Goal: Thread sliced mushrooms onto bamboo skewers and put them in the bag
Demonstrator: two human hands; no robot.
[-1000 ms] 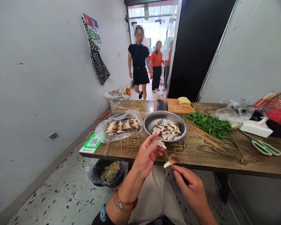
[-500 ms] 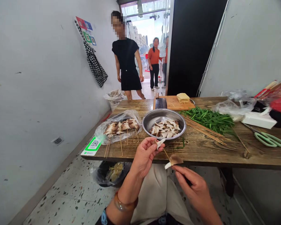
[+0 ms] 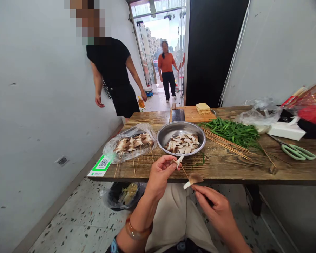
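Observation:
My left hand pinches a small oyster mushroom piece just over the table's front edge. The tip of a thin wooden skewer meets that piece; how deep it goes I cannot tell. Lower on the skewer sits another mushroom piece, brown cap and white stem. Just below it, my right hand is closed on the skewer. Beyond my hands stands a steel bowl with loose mushroom pieces. To its left, skewered mushrooms lie on a clear plastic bag.
Bare skewers and green chives lie right of the bowl, with scissors farther right. Behind are a cleaver and tofu sheets on a board. One person stands beyond the table, another by the door.
The person in black has come closer and moved left. The person in orange has also shifted slightly. My hands keep nearly the same pose on the mushroom piece and skewer; the view has turned a little.

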